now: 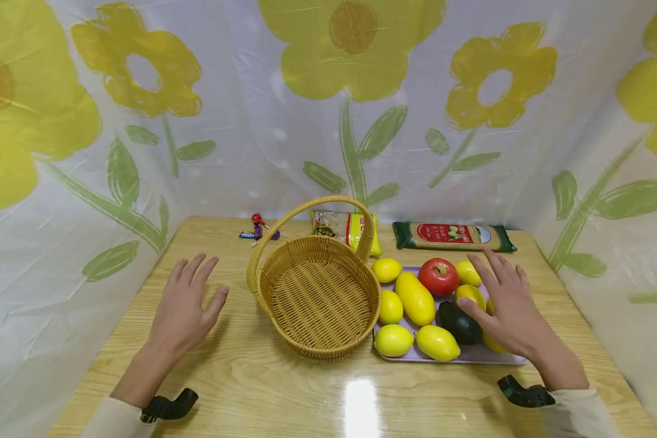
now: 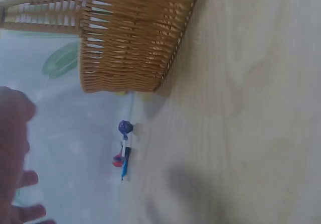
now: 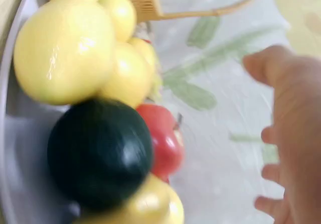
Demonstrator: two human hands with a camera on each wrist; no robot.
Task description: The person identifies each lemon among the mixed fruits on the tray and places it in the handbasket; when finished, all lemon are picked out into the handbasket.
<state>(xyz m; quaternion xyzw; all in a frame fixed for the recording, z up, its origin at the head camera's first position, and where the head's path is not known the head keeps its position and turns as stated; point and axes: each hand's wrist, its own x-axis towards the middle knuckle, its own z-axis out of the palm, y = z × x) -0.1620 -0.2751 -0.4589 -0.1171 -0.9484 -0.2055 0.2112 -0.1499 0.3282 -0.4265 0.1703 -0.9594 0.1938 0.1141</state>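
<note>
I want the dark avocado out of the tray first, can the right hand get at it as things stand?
Probably yes. The right hand hovers open over the tray, thumb right beside the avocado. Nothing lies on top of it; lemons crowd its sides, so the grip may nudge them.

Bare hands; cream long sleeves; black camera mount strapped at each wrist

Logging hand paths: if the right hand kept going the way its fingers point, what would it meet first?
Probably the yellow fruit at the tray's far end, then the green packet; the right hand seems above the tray, height unclear.
</note>
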